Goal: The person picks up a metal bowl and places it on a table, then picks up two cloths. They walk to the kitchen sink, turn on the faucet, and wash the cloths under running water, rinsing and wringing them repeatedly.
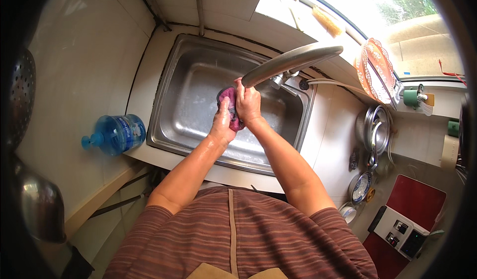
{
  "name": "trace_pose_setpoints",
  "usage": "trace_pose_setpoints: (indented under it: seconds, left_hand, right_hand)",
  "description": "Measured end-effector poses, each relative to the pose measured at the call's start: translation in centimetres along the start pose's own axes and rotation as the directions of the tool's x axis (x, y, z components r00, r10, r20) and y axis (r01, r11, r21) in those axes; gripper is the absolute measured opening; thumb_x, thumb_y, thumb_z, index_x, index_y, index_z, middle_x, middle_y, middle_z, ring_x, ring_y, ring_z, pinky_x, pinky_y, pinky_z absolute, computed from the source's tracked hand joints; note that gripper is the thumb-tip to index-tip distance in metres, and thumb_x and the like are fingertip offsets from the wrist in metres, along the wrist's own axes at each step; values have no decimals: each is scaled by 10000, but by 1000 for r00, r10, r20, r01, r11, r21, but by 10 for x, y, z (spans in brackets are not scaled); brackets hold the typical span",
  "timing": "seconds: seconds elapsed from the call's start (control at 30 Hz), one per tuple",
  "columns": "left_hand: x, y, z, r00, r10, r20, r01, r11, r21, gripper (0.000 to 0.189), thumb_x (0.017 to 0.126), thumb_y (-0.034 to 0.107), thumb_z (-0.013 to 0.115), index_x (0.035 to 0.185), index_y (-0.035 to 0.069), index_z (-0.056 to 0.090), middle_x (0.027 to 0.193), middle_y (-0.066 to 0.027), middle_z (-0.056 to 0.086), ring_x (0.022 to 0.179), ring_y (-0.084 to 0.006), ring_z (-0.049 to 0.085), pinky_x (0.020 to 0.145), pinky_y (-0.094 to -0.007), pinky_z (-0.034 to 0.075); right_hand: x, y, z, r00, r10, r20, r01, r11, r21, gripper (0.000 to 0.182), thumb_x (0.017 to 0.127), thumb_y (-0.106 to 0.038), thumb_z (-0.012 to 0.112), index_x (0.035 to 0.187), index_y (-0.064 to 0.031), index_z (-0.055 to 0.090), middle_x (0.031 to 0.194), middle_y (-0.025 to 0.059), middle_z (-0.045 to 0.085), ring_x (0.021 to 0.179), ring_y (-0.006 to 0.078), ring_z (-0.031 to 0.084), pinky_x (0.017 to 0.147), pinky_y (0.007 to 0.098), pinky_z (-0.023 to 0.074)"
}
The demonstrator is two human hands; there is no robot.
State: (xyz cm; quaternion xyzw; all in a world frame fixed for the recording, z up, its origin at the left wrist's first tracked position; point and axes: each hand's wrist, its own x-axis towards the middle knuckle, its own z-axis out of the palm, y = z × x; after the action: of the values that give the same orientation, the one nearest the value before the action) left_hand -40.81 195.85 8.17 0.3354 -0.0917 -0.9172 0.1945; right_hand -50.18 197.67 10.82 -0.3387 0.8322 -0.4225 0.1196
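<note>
Both wet hands are over a stainless steel sink [193, 89], just below the end of the curved metal faucet [290, 63]. Between them is a purple-pink cloth or scrubbing pad [233, 102] with a dark edge. My left hand [223, 120] grips it from the left, thumb lying along its face. My right hand [249, 102] presses against its right side, fingers curled, partly under the faucet's tip. The palms and the cloth's far side are hidden. The visible part of the sink basin holds no dishes.
A blue pump bottle [117, 134] stands left of the sink. Metal bowls [376, 128] and a patterned bowl [361, 187] sit on the right, near a red-and-white electrical device [402, 219]. An orange lacy-rimmed tray [374, 68] leans by the window. A loofah [328, 21] lies on the sill.
</note>
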Motion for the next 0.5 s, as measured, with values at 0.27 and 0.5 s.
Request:
trace_pose_setpoints:
  seconds: [0.27,0.5]
  left_hand:
    - [-6,19,-20,988,-130,86,141,979,-146,428,913,590,387,902,179,505,777,13,531,710,-141,535,621,-283,472]
    - [-25,3,20,994,-105,42,104,994,20,420,953,453,409,1221,145,509,1146,-50,597,1030,-198,589,887,-388,489]
  right_hand:
    - [-52,-36,21,984,-138,109,147,987,-72,199,883,-266,532,1014,-119,560,784,203,632,732,429,601,634,499,468]
    - [4,18,-7,975,158,-153,-146,985,92,296,914,-371,512,882,-92,603,754,167,636,737,391,609,634,457,479]
